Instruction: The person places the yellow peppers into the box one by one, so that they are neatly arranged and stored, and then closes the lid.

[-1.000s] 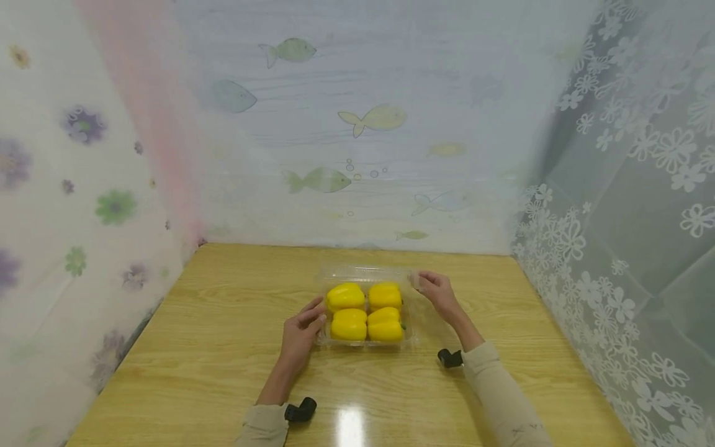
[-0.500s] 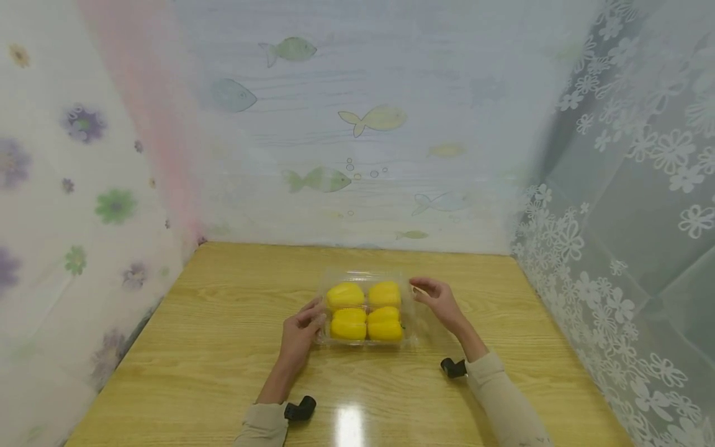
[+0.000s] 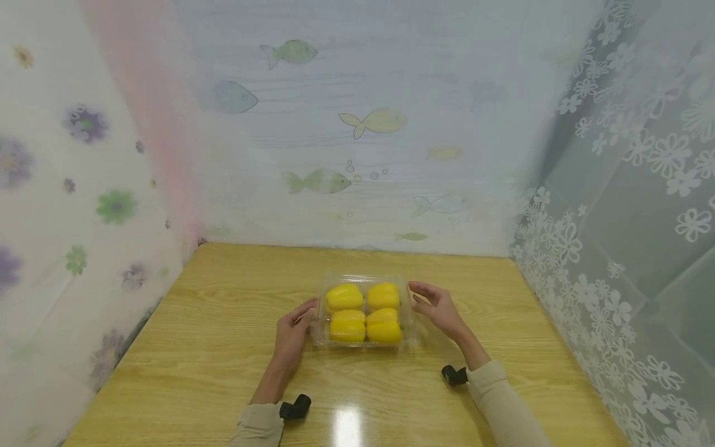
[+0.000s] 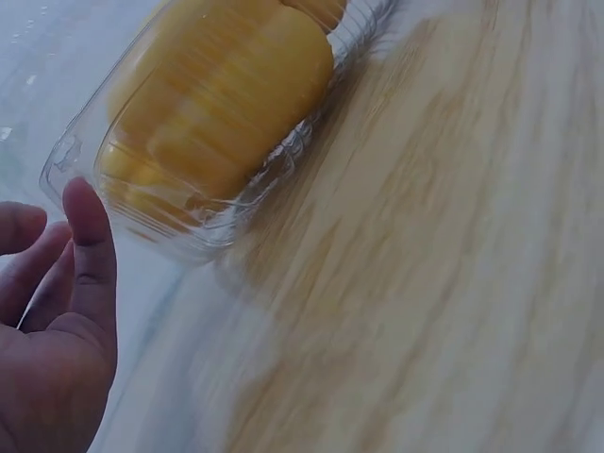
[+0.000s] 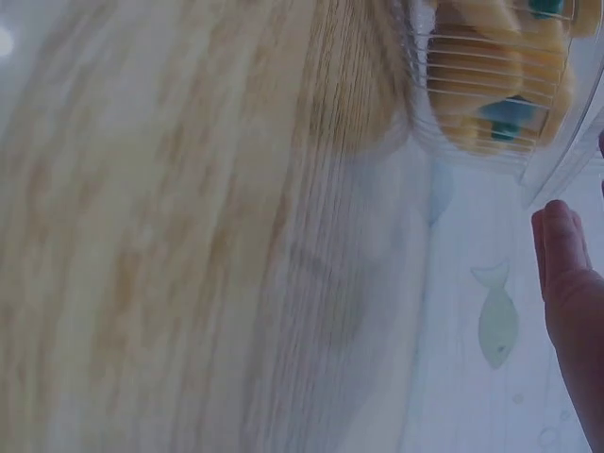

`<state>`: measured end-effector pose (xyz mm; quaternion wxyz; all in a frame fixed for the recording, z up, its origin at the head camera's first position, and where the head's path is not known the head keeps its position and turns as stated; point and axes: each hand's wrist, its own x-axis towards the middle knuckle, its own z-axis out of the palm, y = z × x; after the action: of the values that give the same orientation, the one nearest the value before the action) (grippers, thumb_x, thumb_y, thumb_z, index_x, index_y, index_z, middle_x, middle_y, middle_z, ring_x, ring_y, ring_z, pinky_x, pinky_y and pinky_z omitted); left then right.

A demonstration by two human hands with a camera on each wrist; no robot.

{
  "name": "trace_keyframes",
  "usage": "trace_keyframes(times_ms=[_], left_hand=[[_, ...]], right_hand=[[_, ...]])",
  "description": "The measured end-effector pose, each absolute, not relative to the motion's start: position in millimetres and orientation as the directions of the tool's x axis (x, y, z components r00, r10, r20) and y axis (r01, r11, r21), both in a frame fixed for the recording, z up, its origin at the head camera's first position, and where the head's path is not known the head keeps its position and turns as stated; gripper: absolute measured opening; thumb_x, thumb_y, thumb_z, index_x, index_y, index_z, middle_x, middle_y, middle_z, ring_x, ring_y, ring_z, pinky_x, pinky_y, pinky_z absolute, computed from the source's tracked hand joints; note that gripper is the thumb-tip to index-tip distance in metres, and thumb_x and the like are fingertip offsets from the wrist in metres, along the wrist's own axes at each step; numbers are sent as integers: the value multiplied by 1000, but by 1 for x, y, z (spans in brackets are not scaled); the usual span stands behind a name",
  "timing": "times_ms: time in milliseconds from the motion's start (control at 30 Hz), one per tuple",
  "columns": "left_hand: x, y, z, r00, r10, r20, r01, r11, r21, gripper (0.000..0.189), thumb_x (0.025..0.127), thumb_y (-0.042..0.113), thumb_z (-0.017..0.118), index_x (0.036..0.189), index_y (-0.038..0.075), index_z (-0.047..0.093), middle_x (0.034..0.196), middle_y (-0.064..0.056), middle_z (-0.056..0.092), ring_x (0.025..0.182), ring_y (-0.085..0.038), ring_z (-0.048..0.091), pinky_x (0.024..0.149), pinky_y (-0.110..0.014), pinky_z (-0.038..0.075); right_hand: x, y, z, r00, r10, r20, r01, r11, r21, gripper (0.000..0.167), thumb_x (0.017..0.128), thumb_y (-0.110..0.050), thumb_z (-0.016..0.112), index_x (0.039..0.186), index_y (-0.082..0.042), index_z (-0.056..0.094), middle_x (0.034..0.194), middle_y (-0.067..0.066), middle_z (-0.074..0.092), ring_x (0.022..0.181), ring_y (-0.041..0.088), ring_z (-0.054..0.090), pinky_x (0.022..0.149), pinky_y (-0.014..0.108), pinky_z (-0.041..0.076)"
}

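Observation:
A clear plastic clamshell box [image 3: 365, 344] holds several yellow bell peppers [image 3: 344, 298], its lid [image 3: 363, 279] lying over them. Beside the box's left edge is my left hand [image 3: 292, 335], fingers extended; in the left wrist view the thumb [image 4: 87, 222] overlaps the box corner, though contact is hard to tell. My right hand [image 3: 441, 308] hovers by the far right corner with fingers loosely bent and a gap between thumb and forefinger. The right wrist view has its fingertips [image 5: 559, 222] just off the box rim [image 5: 552, 179]. Green stems show through the wall.
The box stands on a wood-grain table [image 3: 223, 310]. A fish-print curtain [image 3: 357, 205] hangs behind the table, with flower-print sheets on the left [image 3: 84, 186] and right [image 3: 631, 298]. Black wrist-camera mounts [image 3: 295, 407] stick out at both cuffs.
The lid, earlier raised at the back with my right hand at its corner, has come down over the peppers. The right hand has let go; the left has drawn slightly left.

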<state>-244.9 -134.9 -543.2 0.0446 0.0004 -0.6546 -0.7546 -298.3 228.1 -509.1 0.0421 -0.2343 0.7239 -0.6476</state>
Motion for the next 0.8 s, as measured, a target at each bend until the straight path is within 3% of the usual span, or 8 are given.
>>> trace_keyframes(times_ms=[133,367,533,800], left_hand=[[-245,-137,-539,-996,-80,34,47,-165,985,38,104,23,59,134,1,65,145,-12,58,108,-12,62,83,-23,56],[-246,-139,-537,-998,-43,47,53,-147,988,41,98,8,67,138,4,62,117,-24,70,86,-10,68,77,-24,58],[-246,-139,-537,-999,-35,30,35,-135,990,41,98,7,67,139,5,62,126,-23,66,93,-9,68,79,-23,58],[-244,-139,-536,-999,-31,9,13,-123,992,42,99,9,66,140,3,60,137,-24,60,97,-9,68,81,-23,57]], right_hand=[[-294,227,-508,-882,-410,233,-282,60,-958,54,98,7,59,146,18,37,154,38,32,144,52,28,114,39,37],[-293,227,-512,-896,-388,214,-275,110,-955,56,99,2,61,149,13,37,155,33,34,142,52,34,110,31,44],[-287,230,-512,-910,-387,150,-242,201,-949,58,102,-7,60,153,7,35,157,30,35,140,50,40,105,31,49],[-278,236,-508,-864,-503,26,-188,274,-943,64,106,-12,52,159,6,21,160,32,27,138,52,41,109,54,44]])
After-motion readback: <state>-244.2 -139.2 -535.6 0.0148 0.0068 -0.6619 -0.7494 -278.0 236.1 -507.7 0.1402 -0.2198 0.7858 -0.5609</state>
